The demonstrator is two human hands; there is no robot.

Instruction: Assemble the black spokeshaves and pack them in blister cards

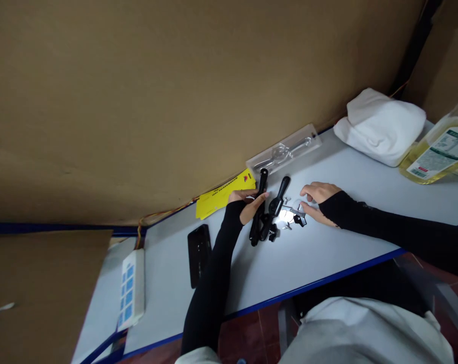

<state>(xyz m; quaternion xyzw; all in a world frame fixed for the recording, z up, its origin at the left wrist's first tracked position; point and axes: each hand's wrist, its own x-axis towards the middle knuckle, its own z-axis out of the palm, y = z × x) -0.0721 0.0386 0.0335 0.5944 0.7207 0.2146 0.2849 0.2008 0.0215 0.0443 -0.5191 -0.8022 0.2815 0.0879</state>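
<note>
- Black spokeshaves (256,227), apparently two, lie on the table (168,283) just right of the yellow card (225,194); their lower ends crowd together, so where one stops is hard to make out.
- My left hand (247,205) reaches over the card's right end, thumb laid across the spokeshave nearest the card, other fingers partly hidden; I cannot tell whether they grip it or merely rest there.
- My right hand (320,199), farther right of the card, comes in from the side, its fingers loosely curled, thumb and forefinger parted beside the small metal parts (287,226).
- Glare, right of the card, washes out some of those parts.
- Below the card, my left sleeve (217,258) covers one corner of a black phone (197,255).
- Far right of the card, a bottle (437,156) is cut off by my view's edge.
</note>
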